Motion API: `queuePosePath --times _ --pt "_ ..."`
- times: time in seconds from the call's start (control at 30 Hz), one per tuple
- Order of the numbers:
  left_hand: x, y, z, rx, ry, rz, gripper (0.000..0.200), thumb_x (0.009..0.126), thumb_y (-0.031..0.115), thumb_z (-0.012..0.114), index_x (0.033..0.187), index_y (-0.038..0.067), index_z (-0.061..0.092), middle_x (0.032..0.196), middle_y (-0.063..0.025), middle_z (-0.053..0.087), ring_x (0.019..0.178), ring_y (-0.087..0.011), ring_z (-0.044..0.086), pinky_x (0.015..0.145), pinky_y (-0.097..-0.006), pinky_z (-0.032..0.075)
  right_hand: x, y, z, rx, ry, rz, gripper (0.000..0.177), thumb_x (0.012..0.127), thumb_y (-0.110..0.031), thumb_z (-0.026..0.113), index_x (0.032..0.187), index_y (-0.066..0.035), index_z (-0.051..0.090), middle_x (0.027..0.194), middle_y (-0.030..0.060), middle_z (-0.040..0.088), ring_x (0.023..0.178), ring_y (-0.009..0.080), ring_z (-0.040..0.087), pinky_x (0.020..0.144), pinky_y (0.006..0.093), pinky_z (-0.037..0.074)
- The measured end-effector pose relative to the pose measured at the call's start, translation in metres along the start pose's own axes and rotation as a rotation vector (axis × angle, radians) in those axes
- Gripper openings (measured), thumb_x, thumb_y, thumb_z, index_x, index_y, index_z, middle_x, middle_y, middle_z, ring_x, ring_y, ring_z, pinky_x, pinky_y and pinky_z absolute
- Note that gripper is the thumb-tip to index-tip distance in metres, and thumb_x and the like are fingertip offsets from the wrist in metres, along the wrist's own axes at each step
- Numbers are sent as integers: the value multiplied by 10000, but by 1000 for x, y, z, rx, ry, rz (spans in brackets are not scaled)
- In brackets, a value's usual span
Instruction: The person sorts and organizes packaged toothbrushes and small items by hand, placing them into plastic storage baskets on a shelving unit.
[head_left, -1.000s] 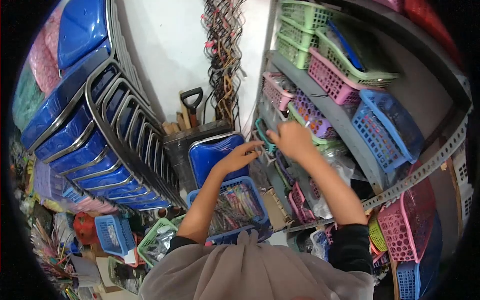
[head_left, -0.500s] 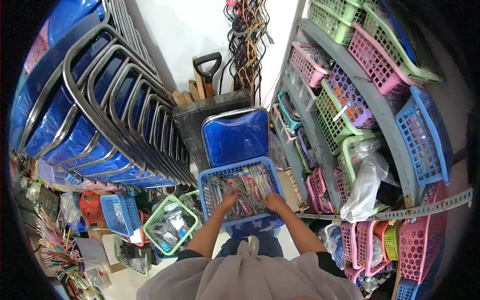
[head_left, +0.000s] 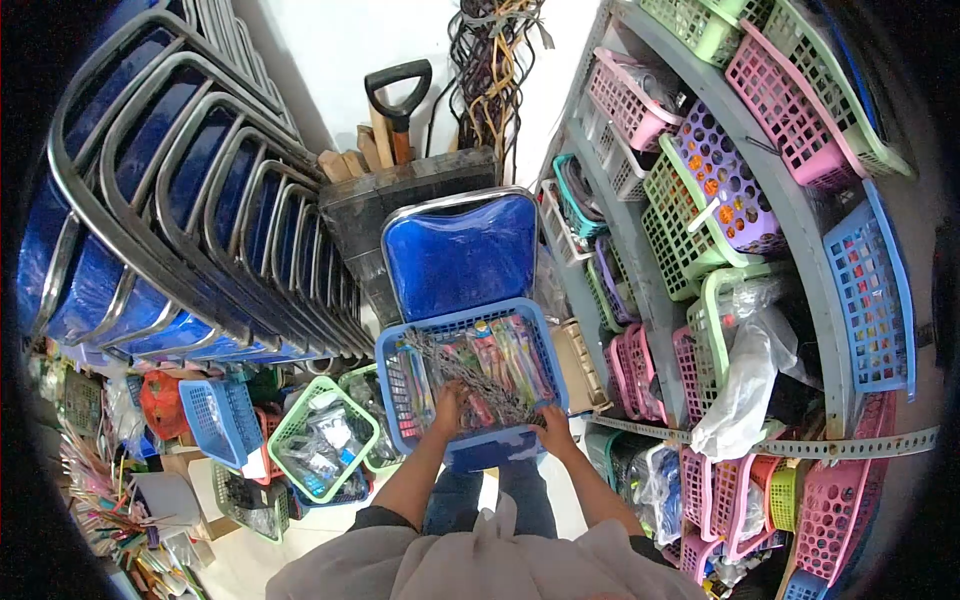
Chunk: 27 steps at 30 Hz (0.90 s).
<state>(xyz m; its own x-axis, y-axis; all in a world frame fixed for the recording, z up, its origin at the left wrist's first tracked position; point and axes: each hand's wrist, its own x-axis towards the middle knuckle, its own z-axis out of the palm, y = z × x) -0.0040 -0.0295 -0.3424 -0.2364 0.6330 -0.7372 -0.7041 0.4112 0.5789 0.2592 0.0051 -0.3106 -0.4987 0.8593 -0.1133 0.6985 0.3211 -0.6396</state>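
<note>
A blue plastic basket (head_left: 388,400) rests on the seat of a blue chair (head_left: 460,255) in front of me. Slim, colourful packaged items (head_left: 515,352) fill it, lying side by side. Slantwise across them runs a dark grey, chain-like bundle (head_left: 478,377). My left hand (head_left: 449,408) reaches over the basket's front side, its fingers curled at the bundle's lower edge. At the front right corner, my right hand (head_left: 553,428) is closed around the bundle's end, close to the rim. I cannot tell what the left fingers hold.
Stacked blue chairs with metal frames (head_left: 215,190) rise on the left. Shelves on the right carry pink, green and purple baskets (head_left: 728,190). A green basket of plastic bags (head_left: 322,440) stands left of my arms. Behind the chair are a shovel handle (head_left: 398,95) and hanging cords (head_left: 490,90).
The whole view has shifted slightly, with the basket now further left. My right hand has moved toward the basket's front right corner, and more of the packaged items shows between my hands.
</note>
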Motion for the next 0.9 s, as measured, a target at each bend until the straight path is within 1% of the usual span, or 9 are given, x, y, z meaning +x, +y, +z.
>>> queuePosePath --times 0.13,0.2,0.23,0.33,0.47,0.63,0.73,0.87,0.9 --pt "33 -40 6 81 -86 102 409 952 393 493 1255 118 491 1190 -101 586 1017 -192 567 792 -363 484 -11 8 -5 152 46 79 403 778 -124 744 1084 -13 507 979 170 571 937 325 555 804 404 443" --pt "39 -49 27 317 -237 136 391 950 355 484 1195 51 517 1047 -108 623 899 -213 616 632 -331 514 -13 14 -3 363 157 215 393 813 -114 715 1100 -9 468 926 153 563 854 263 560 749 348 448" --pt "43 -51 37 438 -187 115 343 924 273 513 1099 -21 533 867 -119 621 665 -248 636 483 -327 507 -13 18 -3 360 163 221 393 813 -114 715 1100 -9 468 926 153 563 854 263 560 749 348 448" --pt "41 -48 75 283 -373 9 311 889 208 536 1040 -64 536 730 -123 578 478 -262 582 422 -362 500 -9 20 -2 451 238 297 355 885 -120 635 1151 -23 420 912 154 596 821 225 578 742 329 462" --pt "41 -49 109 524 -64 91 465 791 208 692 1074 -105 497 782 -199 592 458 -312 581 309 -427 435 -3 21 4 471 289 270 314 906 -133 608 1129 -20 418 961 140 597 878 203 564 797 328 445" --pt "100 -95 108 730 115 58 880 738 257 796 1394 31 255 1266 -245 464 1004 -410 559 513 -530 535 -6 25 6 431 246 320 306 896 -143 610 1111 -25 428 985 128 574 898 192 534 815 317 433" --pt "67 -76 129 697 248 178 734 712 205 781 1261 -109 409 1096 -227 601 911 -315 619 777 -400 512 -4 20 -1 506 224 365 320 896 -147 608 1125 -24 423 994 123 571 905 197 533 817 321 432" --pt "22 -20 127 570 162 -116 781 744 236 756 1347 -56 354 1142 -229 580 888 -324 614 800 -426 502 -6 25 6 654 268 401 338 886 -125 611 1143 -23 417 1018 113 568 933 188 532 839 321 427" --pt "23 -17 107 590 -42 -126 790 770 268 729 1386 -13 322 1202 -232 543 973 -344 584 804 -451 497 -10 7 -14 621 263 405 329 894 -96 596 1151 -34 402 988 104 568 890 169 546 798 307 457"
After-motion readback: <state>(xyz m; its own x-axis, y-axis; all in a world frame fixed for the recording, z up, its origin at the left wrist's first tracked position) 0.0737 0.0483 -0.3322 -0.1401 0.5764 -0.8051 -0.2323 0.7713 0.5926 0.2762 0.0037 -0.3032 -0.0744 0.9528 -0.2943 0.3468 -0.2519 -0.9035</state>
